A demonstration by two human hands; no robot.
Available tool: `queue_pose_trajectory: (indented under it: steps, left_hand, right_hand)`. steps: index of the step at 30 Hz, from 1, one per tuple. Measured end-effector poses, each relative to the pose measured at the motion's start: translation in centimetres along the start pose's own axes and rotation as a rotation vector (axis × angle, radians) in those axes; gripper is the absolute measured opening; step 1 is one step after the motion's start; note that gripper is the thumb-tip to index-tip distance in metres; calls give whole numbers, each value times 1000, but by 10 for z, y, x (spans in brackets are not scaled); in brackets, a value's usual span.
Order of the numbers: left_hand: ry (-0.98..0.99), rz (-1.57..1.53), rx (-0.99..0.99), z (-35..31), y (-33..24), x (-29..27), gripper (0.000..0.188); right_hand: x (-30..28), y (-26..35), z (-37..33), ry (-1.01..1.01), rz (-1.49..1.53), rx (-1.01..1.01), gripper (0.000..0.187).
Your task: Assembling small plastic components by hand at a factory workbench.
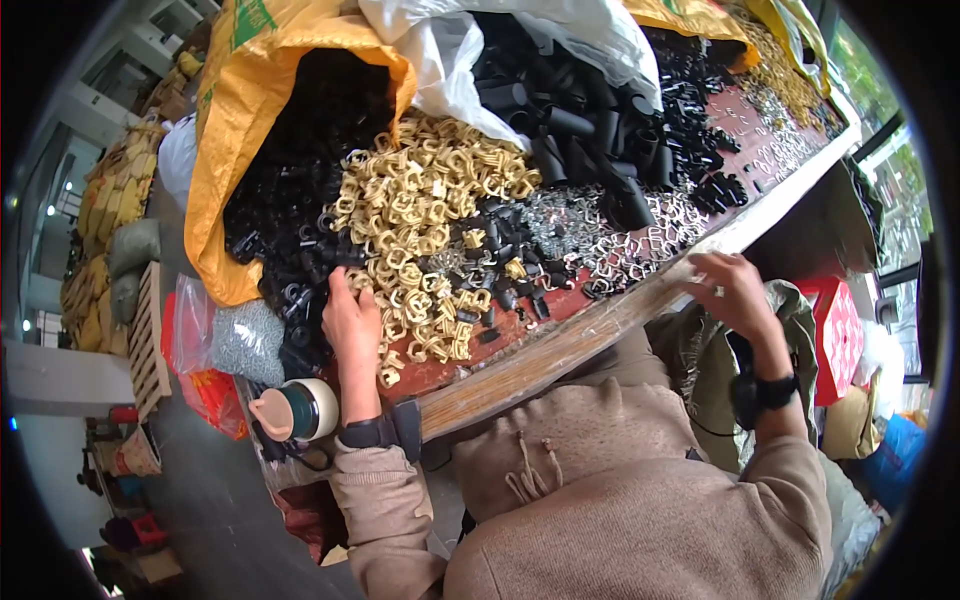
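The left hand (350, 320) pinches a tan clip (362, 283) from the pile; best lift just one. The right hand (730, 290), fingers spread, rests on the counter (560, 345) edge.

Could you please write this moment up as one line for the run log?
left hand: on beige clips | right hand: at metal clips by table edge | grip: unclear

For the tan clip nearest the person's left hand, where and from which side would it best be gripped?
Probably by its outer loop, pinched from above. The tan clips lie flat and loose in a heap on the table, so their rims face up. The left hand already rests at the heap's near edge, beside the black parts; finer clip shape is too small to tell.
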State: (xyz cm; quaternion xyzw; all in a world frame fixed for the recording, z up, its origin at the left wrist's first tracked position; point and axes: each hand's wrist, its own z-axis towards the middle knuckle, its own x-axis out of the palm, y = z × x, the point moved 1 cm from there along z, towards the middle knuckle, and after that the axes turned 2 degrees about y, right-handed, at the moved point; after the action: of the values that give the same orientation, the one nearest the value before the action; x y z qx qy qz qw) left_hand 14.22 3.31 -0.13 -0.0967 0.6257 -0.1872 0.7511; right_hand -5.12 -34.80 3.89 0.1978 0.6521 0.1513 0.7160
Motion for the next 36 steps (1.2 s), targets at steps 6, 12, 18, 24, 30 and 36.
queue_pose_trajectory:
  steps: [6,12,18,24,30,36]
  left_hand:
    - [-40,-146,111,-6,20,6,32]
    - [-245,-327,252,-22,27,-3,33]
    - [244,-1422,-251,-49,-23,-18,22]
    - [586,-2008,-446,-54,-9,-2,25]
    - [740,-2121,-368,-62,-20,-7,25]
    - [440,-2213,-795,-70,-51,-16,28]
  right_hand:
    - [56,42,44,4,-7,-451,20]
    - [109,68,76,39,-134,-519,11]
    - [110,74,80,23,-236,-530,11]
    - [108,70,79,-22,-181,-560,12]
    - [99,61,78,-43,-222,-498,14]
    - [95,65,79,32,-256,-472,13]
